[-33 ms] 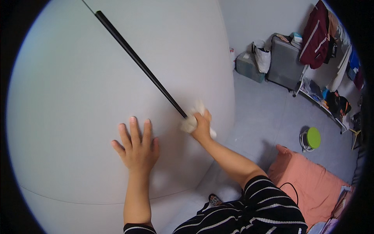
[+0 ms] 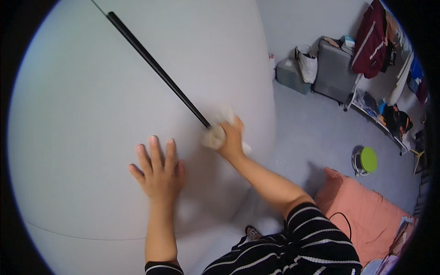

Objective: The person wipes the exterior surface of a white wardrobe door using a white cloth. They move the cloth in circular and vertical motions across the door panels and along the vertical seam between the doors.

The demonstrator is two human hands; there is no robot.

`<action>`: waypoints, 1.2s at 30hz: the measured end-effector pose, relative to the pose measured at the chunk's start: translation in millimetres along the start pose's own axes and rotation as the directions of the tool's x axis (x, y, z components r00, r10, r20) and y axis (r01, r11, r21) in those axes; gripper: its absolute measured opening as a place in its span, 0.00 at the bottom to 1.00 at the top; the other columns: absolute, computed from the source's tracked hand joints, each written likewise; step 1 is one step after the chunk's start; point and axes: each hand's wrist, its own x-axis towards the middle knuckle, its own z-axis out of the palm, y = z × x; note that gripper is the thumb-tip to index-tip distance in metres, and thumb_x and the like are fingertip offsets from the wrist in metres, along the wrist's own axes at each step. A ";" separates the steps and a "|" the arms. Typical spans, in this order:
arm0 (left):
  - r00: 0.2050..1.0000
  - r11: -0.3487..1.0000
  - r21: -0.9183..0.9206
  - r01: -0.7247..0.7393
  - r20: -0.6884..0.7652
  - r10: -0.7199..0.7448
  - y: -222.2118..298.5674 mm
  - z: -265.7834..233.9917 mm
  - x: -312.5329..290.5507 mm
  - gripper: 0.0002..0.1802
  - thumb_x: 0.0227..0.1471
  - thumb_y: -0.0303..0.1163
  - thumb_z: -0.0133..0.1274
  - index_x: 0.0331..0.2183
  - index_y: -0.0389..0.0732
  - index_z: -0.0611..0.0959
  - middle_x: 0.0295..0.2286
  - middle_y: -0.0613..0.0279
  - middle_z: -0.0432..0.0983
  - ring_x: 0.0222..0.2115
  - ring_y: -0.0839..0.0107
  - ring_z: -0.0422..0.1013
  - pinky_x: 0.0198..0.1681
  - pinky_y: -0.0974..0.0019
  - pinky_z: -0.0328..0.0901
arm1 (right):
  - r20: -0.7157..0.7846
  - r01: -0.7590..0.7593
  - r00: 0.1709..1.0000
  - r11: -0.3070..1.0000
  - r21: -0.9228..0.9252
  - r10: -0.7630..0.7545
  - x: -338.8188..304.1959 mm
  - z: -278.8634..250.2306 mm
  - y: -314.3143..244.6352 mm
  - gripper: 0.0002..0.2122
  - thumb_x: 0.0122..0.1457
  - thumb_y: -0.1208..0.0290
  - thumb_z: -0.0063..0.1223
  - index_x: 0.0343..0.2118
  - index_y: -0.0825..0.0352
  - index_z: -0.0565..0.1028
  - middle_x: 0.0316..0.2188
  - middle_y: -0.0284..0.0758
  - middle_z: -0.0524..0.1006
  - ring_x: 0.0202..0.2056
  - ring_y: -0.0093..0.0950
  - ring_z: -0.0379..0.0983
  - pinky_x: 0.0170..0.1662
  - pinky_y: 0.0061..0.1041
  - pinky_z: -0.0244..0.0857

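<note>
A whitish cloth [image 2: 214, 137], smeared by motion, is bunched in my right hand [image 2: 232, 137], whose fingers are closed round it. The cloth is at the lower end of a long, thin black bar [image 2: 158, 68], which slants up to the left across a large white upright surface [image 2: 91, 114]. Whether the cloth wraps round the bar or only touches it, I cannot tell. A thin dark line runs on from the bar's upper end. My left hand [image 2: 160, 172] lies flat on the white surface with its fingers spread, below and left of the bar.
To the right stand a grey suitcase [image 2: 333, 71], a greenish-grey box [image 2: 291, 77], a white bag [image 2: 307, 66] and a rack with hanging clothes [image 2: 369, 43]. A green-topped stool [image 2: 368, 159] is on the grey floor. Near my right side is a pink-covered piece of furniture [image 2: 362, 211].
My right hand and the cloth have shifted slightly up and to the left. The left hand stays flat on the surface.
</note>
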 end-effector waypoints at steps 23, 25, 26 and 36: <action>0.997 0.990 0.118 -0.072 0.020 0.070 0.1 5.9 7.1 0.31 0.49 0.56 0.53 0.52 0.54 0.79 0.62 0.44 0.56 0.65 0.43 0.43 0.66 0.45 0.21 | 0.376 -0.795 -0.034 0.203 -0.571 0.926 -198.3 32.9 266.4 0.24 0.43 0.69 0.67 0.46 0.59 0.76 0.48 0.47 0.72 0.48 0.42 0.71 0.47 0.39 0.67; 0.997 0.993 0.092 -0.080 0.017 0.079 -0.3 5.9 2.1 0.33 0.49 0.54 0.52 0.57 0.56 0.74 0.62 0.47 0.56 0.65 0.43 0.44 0.66 0.43 0.22 | 0.351 -0.850 -0.057 0.139 -0.509 0.935 -207.9 34.0 217.1 0.23 0.43 0.70 0.65 0.47 0.63 0.74 0.45 0.47 0.73 0.46 0.41 0.72 0.47 0.37 0.67; 0.996 0.993 0.086 -0.085 0.040 0.082 -0.9 6.7 -0.3 0.34 0.49 0.54 0.52 0.58 0.56 0.73 0.62 0.48 0.56 0.65 0.43 0.44 0.66 0.42 0.23 | 0.326 -0.894 0.025 0.167 -0.416 0.945 -204.3 36.6 176.2 0.23 0.44 0.71 0.64 0.47 0.64 0.74 0.44 0.48 0.73 0.45 0.40 0.72 0.46 0.36 0.67; 0.910 0.773 -0.589 -0.236 -0.412 -0.037 -57.8 -37.2 -4.1 0.20 0.53 0.33 0.52 0.49 0.43 0.76 0.56 0.41 0.64 0.59 0.41 0.57 0.64 0.39 0.39 | -0.067 0.530 0.846 0.821 0.212 -0.529 6.0 8.6 -190.0 0.20 0.48 0.67 0.60 0.46 0.59 0.75 0.58 0.46 0.62 0.57 0.49 0.55 0.55 0.43 0.55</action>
